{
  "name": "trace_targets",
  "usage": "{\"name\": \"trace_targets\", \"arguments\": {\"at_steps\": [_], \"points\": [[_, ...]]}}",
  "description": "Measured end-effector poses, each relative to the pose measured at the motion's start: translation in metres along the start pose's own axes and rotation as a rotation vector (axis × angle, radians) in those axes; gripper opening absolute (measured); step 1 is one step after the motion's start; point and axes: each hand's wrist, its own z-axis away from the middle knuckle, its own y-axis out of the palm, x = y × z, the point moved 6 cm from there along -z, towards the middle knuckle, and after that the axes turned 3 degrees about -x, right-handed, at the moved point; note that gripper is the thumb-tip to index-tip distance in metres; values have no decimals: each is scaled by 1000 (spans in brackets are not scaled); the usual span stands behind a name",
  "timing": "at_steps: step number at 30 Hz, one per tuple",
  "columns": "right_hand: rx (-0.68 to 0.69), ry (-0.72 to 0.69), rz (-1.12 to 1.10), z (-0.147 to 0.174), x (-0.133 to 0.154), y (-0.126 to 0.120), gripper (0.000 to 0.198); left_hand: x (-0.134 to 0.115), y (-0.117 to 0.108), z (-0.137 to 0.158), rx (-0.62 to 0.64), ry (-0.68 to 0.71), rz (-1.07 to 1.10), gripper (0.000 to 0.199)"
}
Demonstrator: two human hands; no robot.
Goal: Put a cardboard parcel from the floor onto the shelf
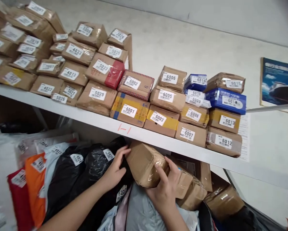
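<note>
Hands framed a brown cardboard parcel wrapped in clear tape (144, 164), which sat just under the front edge of the white shelf (139, 134), resting on a heap of bagged and boxed parcels. Its long axis ran from far left to near right, tilted. The left hand (115, 168) lay open against its far-left end, fingers spread flat, while the right hand (165, 186) clasped its near-right end, fingers curled over the taped face. Both hands touched it; neither was nearer.
</note>
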Motion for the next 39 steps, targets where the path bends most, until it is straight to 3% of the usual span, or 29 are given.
{"name": "trace_targets", "arguments": {"at_steps": [2, 5, 9, 14, 17, 20, 24, 28, 30, 32, 35, 37, 39], "points": [[-37, -7, 4, 2, 2, -3, 63, 9, 2, -16, 15, -108, -238, 66], [-51, -19, 39, 6, 8, -5, 67, 9, 17, -34, 112, -119, -444, 74], [-43, -26, 89, 10, 14, -5, 70, 5, 22, -42, 79, -173, -586, 48], [-33, -24, 139, 9, 16, -8, 72, -2, 19, -10, 136, -112, -703, 34], [-4, -26, 174, 6, 15, -2, 72, -1, 14, 23, 81, -21, -750, 30], [140, 3, 185, 2, 10, 26, 75, 2, 8, 48, -55, 168, -762, 22], [425, 25, 288, 2, 10, 88, 74, 5, 2, 56, -206, 422, -703, 16], [642, -64, 373, 2, 20, 136, 65, 18, 1, 41, -166, 359, -719, 12], [731, -33, 359, -4, 21, 141, 63, 21, -4, 33, -171, 290, -655, 28], [802, 20, 301, -13, 20, 129, 72, 20, -13, 23, -224, 202, -524, 50], [826, 60, 60, -19, 21, 85, 96, 16, -22, 1, -221, -4, -328, 86], [668, 143, -40, -15, 9, 44, 79, 12, -19, -17, -146, -120, -261, 102], [384, 300, 62, 0, -18, 3, 57, 7, -13, -35, -75, -145, -234, 106]]}}
